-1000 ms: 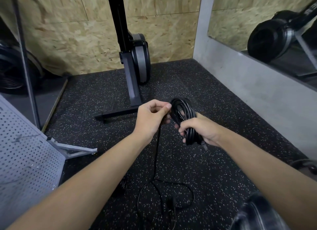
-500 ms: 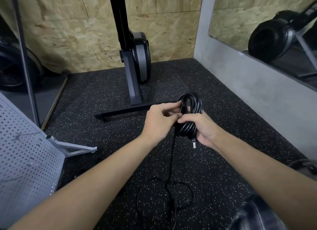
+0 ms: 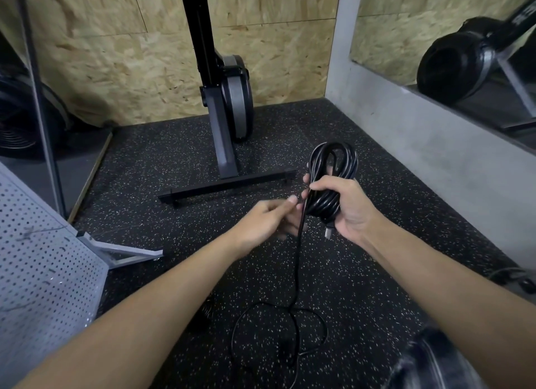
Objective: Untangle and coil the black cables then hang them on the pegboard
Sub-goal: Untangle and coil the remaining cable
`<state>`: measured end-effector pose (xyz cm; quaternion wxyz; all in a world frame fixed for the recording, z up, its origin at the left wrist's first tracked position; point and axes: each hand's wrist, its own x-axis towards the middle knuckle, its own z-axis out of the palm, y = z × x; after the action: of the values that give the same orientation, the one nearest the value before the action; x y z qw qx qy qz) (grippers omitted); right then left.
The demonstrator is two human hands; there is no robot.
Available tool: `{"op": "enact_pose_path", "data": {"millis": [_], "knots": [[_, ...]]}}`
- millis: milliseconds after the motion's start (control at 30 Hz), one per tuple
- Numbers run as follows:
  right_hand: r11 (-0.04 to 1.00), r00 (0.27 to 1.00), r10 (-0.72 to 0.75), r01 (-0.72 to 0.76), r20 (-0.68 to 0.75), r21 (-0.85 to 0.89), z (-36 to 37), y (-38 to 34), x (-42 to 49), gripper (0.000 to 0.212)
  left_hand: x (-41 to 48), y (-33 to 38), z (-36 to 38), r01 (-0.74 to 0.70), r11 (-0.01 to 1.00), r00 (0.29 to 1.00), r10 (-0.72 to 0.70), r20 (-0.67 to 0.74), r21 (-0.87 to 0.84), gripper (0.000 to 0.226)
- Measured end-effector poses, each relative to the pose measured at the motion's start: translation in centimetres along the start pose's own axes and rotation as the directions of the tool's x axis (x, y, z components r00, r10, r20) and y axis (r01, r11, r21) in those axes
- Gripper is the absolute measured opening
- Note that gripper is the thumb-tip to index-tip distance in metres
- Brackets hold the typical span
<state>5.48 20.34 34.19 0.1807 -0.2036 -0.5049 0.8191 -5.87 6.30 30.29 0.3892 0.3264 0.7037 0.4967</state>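
Observation:
My right hand [image 3: 349, 207] grips a coil of black cable [image 3: 333, 168], whose loops stick up above my fingers; a plug end hangs below my palm. My left hand [image 3: 268, 222] is blurred and pinches the loose strand of the black cable just left of the coil. That strand [image 3: 298, 261] drops to the floor and ends in loose loops [image 3: 281, 330] between my forearms. The grey perforated pegboard [image 3: 43, 267] stands at the left edge on a metal foot.
A black exercise machine [image 3: 229, 104] with a floor bar stands ahead against an OSB wall. A grey concrete ledge [image 3: 429, 145] runs along the right, with a mirror above it. Another dark cable [image 3: 510, 275] lies at the right edge. The floor is black speckled rubber.
My right hand has turned palm-up with the coil and shifted right. My left hand has slid down the loose strand, away from the top of the coil.

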Motion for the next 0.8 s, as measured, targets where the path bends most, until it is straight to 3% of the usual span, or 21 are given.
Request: {"op": "enact_pose_path", "data": {"millis": [67,133,233,333,433,533,600,700,800], "knots": [[0.999,0.999,-0.03,0.03,-0.015,0.029,-0.2,-0.3,0.1,0.014,-0.2,-0.3,0.1,0.101,0.995,0.979,-0.103,0.176,0.019,0.061],[0.997,0.998,-0.049,0.051,-0.031,0.05,-0.5,-0.5,0.2,0.013,-0.2,-0.7,0.1,0.152,0.988,0.953,-0.147,0.266,0.001,0.055],[0.996,0.995,-0.055,0.06,-0.087,0.063,-1.0,-0.8,0.5,0.019,0.2,-1.1,-0.3,0.189,0.982,0.952,-0.175,0.253,-0.031,0.044],[0.997,0.979,-0.042,0.055,-0.198,0.057,-1.7,-1.0,0.9,0.034,0.4,-0.6,-0.9,0.143,0.988,0.974,-0.131,0.186,-0.052,0.02],[0.998,0.951,-0.059,0.063,-0.304,0.006,-2.6,-1.7,1.4,0.028,0.3,-0.2,-1.9,0.012,0.978,0.989,-0.042,0.142,0.209,0.01],[0.996,0.92,-0.072,0.087,-0.386,0.019,-3.7,-2.6,1.9,0.051,-0.1,-0.8,-2.5,-0.05,0.89,0.989,-0.021,0.149,0.454,0.025],[0.997,0.903,-0.073,0.053,-0.424,-0.059,-3.9,-2.9,1.8,0.067,-0.3,-1.0,-2.7,-0.105,0.859,0.994,0.081,0.071,0.5,0.023],[0.957,0.899,-0.138,0.012,-0.417,-0.291,-4.1,-2.8,1.8,0.044,-0.3,-0.1,-2.6,-0.246,0.811,0.936,0.341,-0.086,0.531,0.01],[0.881,0.926,-0.188,0.012,-0.326,-0.473,-4.0,-2.5,1.6,0.042,-0.4,1.3,-2.2,-0.381,0.721,0.871,0.49,-0.037,0.579,0.008]]}}
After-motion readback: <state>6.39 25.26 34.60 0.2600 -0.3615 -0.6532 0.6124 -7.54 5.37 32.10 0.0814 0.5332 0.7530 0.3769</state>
